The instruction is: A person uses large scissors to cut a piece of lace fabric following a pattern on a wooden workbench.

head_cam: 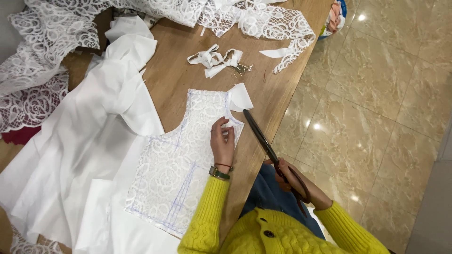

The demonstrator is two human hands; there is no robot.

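Lace bodice piece (176, 164): white floral lace cut to a garment panel shape, marked with blue lines, lying flat on the brown wooden table (174, 70) near its right edge, partly over plain white fabric (84, 141). A small flap of white fabric (240, 96) stands folded up at the piece's upper right corner.

Left hand (222, 141): palm down on the right side of the lace piece, fingers (225, 128) held together and pressed flat on the lace. A watch with a green band and a thin red bracelet sit at the wrist (220, 171); yellow knit sleeve behind.

Right hand (294, 181): closed around the handles of large dark scissors (263, 141), off the table edge above the lap. The blades lie almost shut, the tip touching the lace piece's edge just under the folded flap.

Scraps (214, 59): a small heap of white fabric trimmings with what looks like a few pins beside it, farther up the table, well apart from the hands.

Loose lace yardage (259, 21): spread along the table's far edge and over the left side (42, 42).

Floor (376, 94): glossy beige marble tile to the right of the table.
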